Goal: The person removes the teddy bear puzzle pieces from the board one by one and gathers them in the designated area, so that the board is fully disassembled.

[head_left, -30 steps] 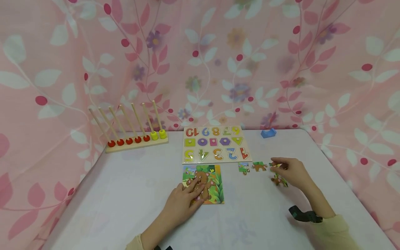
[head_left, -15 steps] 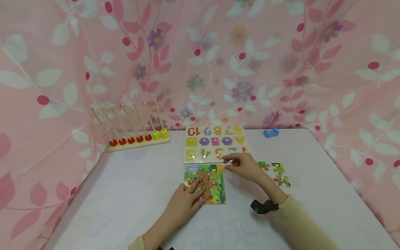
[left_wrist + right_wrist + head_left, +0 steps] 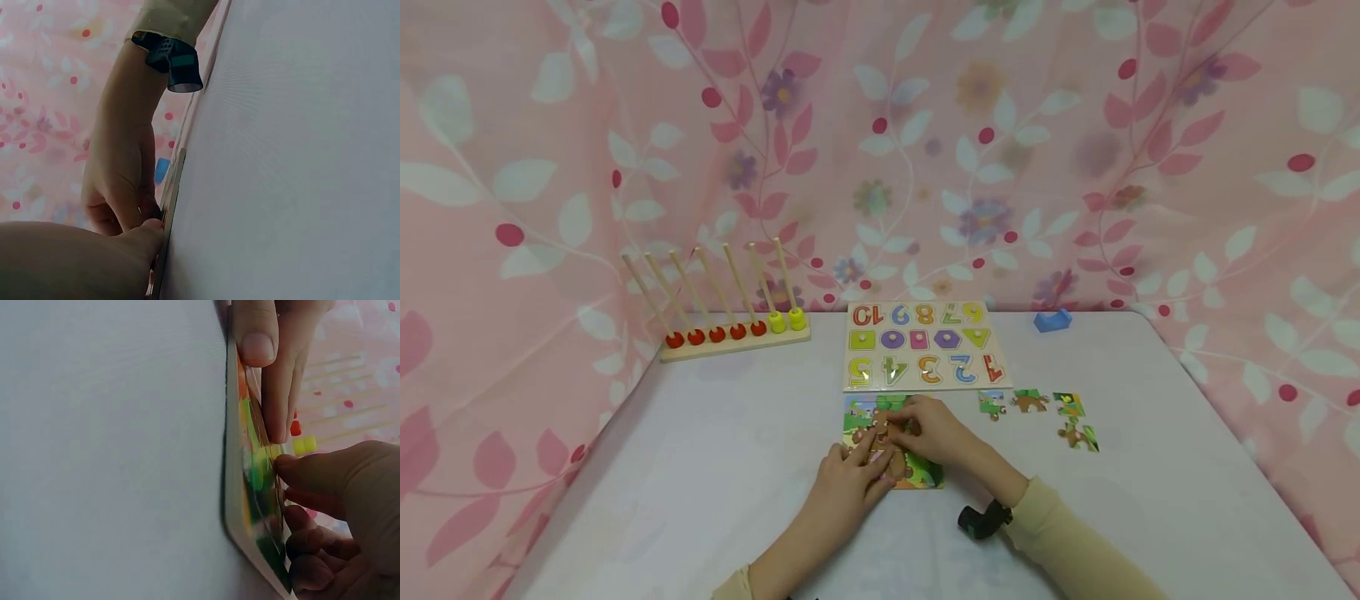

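Note:
A bear jigsaw puzzle [image 3: 859, 408] lies in its tray near the middle of the table. My left hand [image 3: 846, 487] rests on it, fingers straight across the lower left of the picture. From the right, my right hand [image 3: 936, 429] reaches over the puzzle, curled thumb and fingertips on the bear's upper part. In the right wrist view the thumb [image 3: 306, 465] and curled fingers of this hand touch the puzzle's face; I cannot tell whether they pinch a piece. Several loose jigsaw pieces lie to the right, including a green-and-blue one [image 3: 992, 405] and a brown one [image 3: 1030, 402].
Behind the puzzle lies a number and shape board [image 3: 917, 350]. A wooden peg rack [image 3: 733, 337] with red and yellow beads stands at the back left. A small blue block [image 3: 1052, 320] sits at the back right, before a pink floral curtain [image 3: 880, 150].
My right hand has moved left from the loose pieces to the puzzle, passing the number board's front edge. The loose pieces stay on the table. My left hand remains on the puzzle.

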### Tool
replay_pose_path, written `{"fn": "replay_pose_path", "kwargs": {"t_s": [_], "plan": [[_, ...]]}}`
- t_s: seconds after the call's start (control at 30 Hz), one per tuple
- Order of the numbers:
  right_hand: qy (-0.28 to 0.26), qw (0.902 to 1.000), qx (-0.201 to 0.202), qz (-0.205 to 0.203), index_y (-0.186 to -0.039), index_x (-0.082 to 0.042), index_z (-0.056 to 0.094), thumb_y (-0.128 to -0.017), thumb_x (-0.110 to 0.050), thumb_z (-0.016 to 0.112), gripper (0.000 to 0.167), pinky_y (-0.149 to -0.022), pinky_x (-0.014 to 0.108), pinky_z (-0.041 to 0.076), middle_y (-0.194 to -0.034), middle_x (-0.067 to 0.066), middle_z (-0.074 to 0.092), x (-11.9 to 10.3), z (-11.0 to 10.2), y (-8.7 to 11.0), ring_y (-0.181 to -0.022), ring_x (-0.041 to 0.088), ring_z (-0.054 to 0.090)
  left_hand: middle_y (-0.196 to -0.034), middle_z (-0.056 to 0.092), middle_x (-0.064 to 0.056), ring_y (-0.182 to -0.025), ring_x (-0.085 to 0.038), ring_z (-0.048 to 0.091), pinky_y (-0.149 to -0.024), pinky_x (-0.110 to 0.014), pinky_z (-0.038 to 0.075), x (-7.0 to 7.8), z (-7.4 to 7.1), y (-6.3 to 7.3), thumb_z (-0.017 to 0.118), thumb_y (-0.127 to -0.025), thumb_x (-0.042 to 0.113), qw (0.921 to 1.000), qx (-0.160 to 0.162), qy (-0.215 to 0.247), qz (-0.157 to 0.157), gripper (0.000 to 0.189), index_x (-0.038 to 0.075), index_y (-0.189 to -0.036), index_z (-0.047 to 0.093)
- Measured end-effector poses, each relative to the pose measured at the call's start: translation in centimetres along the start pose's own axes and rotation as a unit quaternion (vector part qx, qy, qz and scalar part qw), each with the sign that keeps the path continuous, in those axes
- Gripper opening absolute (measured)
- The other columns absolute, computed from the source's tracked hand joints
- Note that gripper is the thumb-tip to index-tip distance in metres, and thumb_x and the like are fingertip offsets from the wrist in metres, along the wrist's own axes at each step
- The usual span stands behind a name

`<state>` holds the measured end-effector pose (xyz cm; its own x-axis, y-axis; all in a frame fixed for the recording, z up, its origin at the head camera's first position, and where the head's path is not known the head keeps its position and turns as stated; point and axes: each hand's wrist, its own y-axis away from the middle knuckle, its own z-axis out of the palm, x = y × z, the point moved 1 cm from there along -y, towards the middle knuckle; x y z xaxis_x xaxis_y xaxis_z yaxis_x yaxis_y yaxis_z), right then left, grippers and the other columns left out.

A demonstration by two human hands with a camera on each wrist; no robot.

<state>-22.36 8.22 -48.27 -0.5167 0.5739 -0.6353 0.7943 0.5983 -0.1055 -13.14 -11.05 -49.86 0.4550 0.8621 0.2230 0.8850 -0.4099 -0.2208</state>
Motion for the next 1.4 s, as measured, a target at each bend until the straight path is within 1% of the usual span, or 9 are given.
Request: {"fn": "replay_pose_path", "kwargs": {"t_s": [0.1, 0.23, 0.47, 0.6, 0.87, 1.03, 1.13, 1.27, 1.4], "plan": [[0.002, 0.9998, 0.013, 0.013, -0.120, -0.002, 0.080, -0.095, -0.021, 0.082, 0.032, -0.064, 0.024, 0.042, -0.090, -0.002, 0.065, 0.3, 0.1, 0.2, -0.075, 0.010, 0.049, -0.152, 0.061, -0.013, -0.078, -0.020, 0.048, -0.063, -0.033, 0.042, 0.3, -0.1, 0.1, 0.065, -0.104, 0.045, 0.9999, 0.005, -0.015, -0.005, 0.043, 0.022, -0.139, 0.073], [0.004, 0.9993, 0.024, 0.029, -0.114, -0.006, 0.082, -0.093, -0.026, 0.084, 0.029, -0.063, 0.024, 0.040, -0.086, -0.006, 0.064, 0.5, 0.1, 0.5, -0.074, 0.010, 0.048, -0.152, 0.061, -0.013, -0.076, -0.020, 0.049, -0.061, -0.032, 0.043, 0.6, -0.3, 0.2, 0.063, -0.105, 0.045, 0.9996, -0.003, -0.027, -0.010, 0.044, 0.023, -0.141, 0.072], [-0.013, 0.9988, 0.037, 0.029, -0.107, -0.005, 0.082, -0.092, -0.021, 0.085, 0.022, -0.062, 0.024, 0.040, -0.081, -0.006, 0.062, 0.5, -0.1, 0.7, -0.069, 0.007, 0.046, -0.149, 0.062, -0.017, -0.085, -0.024, 0.056, -0.065, -0.034, 0.049, 0.6, -0.6, 0.3, 0.066, -0.102, 0.048, 0.9994, 0.000, -0.034, 0.010, 0.047, 0.021, -0.140, 0.072], [-0.018, 0.9991, 0.022, 0.030, -0.107, -0.005, 0.079, -0.093, -0.020, 0.084, 0.021, -0.061, 0.023, 0.040, -0.082, -0.005, 0.062, 0.4, -0.4, 0.7, -0.068, 0.006, 0.046, -0.150, 0.062, -0.019, -0.084, -0.023, 0.054, -0.064, -0.033, 0.048, 0.6, -0.7, 0.3, 0.065, -0.103, 0.047, 0.9995, -0.006, -0.030, 0.011, 0.046, 0.023, -0.141, 0.072], [-0.028, 0.9982, -0.011, 0.051, -0.110, -0.006, 0.076, -0.096, -0.016, 0.080, 0.018, -0.067, 0.024, 0.042, -0.094, 0.000, 0.066, 0.4, -0.6, 0.5, -0.075, 0.010, 0.050, -0.147, 0.063, -0.023, -0.085, -0.030, 0.059, -0.066, -0.041, 0.054, 0.6, -0.6, 0.2, 0.068, -0.102, 0.044, 0.9993, 0.009, -0.025, 0.026, 0.040, 0.031, -0.140, 0.073], [-0.048, 0.9978, -0.024, 0.038, -0.111, -0.006, 0.073, -0.097, -0.011, 0.078, 0.016, -0.063, 0.023, 0.043, -0.095, 0.000, 0.070, 0.6, -1.0, 0.3, -0.069, 0.007, 0.051, -0.147, 0.063, -0.022, -0.088, -0.032, 0.061, -0.069, -0.043, 0.056, 0.3, -0.3, 0.0, 0.066, -0.104, 0.044, 0.9991, 0.008, -0.027, 0.033, 0.039, 0.030, -0.140, 0.073], [-0.059, 0.9973, -0.031, 0.029, -0.112, -0.005, 0.073, -0.098, -0.008, 0.076, 0.015, -0.063, 0.022, 0.045, -0.095, 0.000, 0.072, 0.7, -1.1, 0.2, -0.068, 0.005, 0.052, -0.148, 0.062, -0.023, -0.085, -0.029, 0.059, -0.068, -0.041, 0.055, 0.2, -0.3, -0.1, 0.065, -0.104, 0.044, 0.9991, 0.000, -0.028, 0.031, 0.039, 0.031, -0.140, 0.072], [-0.063, 0.9974, -0.023, 0.025, -0.111, -0.006, 0.074, -0.098, -0.006, 0.075, 0.013, -0.064, 0.022, 0.047, -0.092, -0.001, 0.072, 0.8, -0.9, 0.2, -0.069, 0.004, 0.055, -0.148, 0.062, -0.023, -0.081, -0.025, 0.054, -0.065, -0.037, 0.052, 0.2, -0.3, 0.0, 0.064, -0.105, 0.045, 0.9991, -0.006, -0.029, 0.032, 0.039, 0.031, -0.141, 0.072], [-0.071, 0.9968, -0.005, 0.037, -0.108, -0.007, 0.077, -0.097, -0.007, 0.077, 0.011, -0.064, 0.023, 0.049, -0.089, -0.002, 0.073, 0.9, -0.7, 0.2, -0.071, 0.005, 0.059, -0.148, 0.062, -0.023, -0.082, -0.026, 0.055, -0.066, -0.038, 0.053, 0.3, -0.4, 0.1, 0.064, -0.105, 0.045, 0.9990, -0.006, -0.029, 0.035, 0.039, 0.030, -0.141, 0.072]]}}
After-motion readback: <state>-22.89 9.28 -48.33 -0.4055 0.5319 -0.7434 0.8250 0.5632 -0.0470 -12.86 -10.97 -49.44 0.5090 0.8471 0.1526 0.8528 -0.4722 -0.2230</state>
